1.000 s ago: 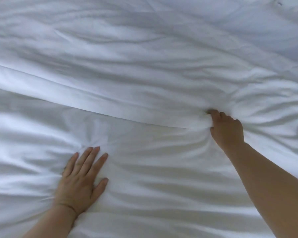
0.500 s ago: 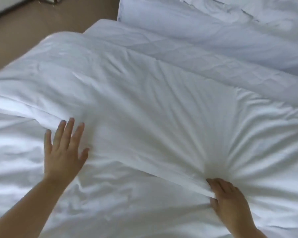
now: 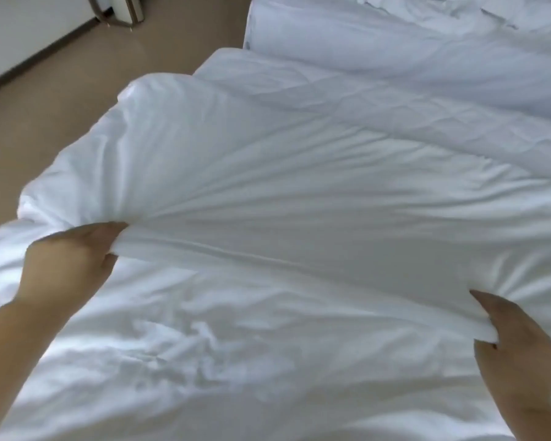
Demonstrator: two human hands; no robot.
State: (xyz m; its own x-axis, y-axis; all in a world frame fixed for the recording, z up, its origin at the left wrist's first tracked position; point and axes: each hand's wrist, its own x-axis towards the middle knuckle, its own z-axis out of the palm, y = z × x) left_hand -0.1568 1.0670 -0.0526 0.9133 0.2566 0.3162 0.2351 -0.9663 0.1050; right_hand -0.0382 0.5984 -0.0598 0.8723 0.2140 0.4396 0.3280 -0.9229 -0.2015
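A white duvet [image 3: 299,186] is spread over the bed, folded back on itself so that a thick folded edge [image 3: 268,259] runs from left to lower right. My left hand [image 3: 74,262] grips that edge at its left end, fingers curled round the cloth. My right hand [image 3: 522,351] pinches the same edge at the lower right, thumb on top. The cloth is stretched between both hands, with creases fanning out from each grip. A lower layer of white bedding [image 3: 204,361] lies rumpled in front of me.
More white bedding [image 3: 395,36] is heaped at the far side of the bed. A quilted layer [image 3: 395,100] shows beyond the duvet. Beige floor [image 3: 61,100] lies to the left, with a white wall and a metal furniture leg [image 3: 118,11] at the top left.
My left hand, flat on the sheet before, has closed on the folded edge at the left. My right hand keeps its hold. The view has lifted, showing the floor and the bed's far side.
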